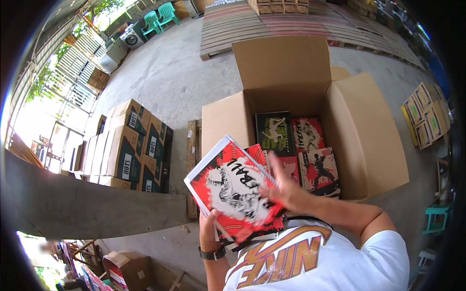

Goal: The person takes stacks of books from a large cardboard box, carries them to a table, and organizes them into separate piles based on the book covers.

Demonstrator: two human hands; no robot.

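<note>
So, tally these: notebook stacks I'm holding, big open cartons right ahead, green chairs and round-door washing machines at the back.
Red, white and black notebook stack: 1
Large open brown cardboard carton: 1
Green plastic chairs: 2
White round-door washing machine: 1
Total: 5

I've got the open brown cardboard box (369, 136) straight ahead, rectangular multicoloured paper notebooks (319, 167) inside. The held red-and-white paper notebook (230, 186) is on my side, stacked brown-and-green cardboard cartons (124, 145) left, flat brown wooden pallets (230, 31) behind.
</note>
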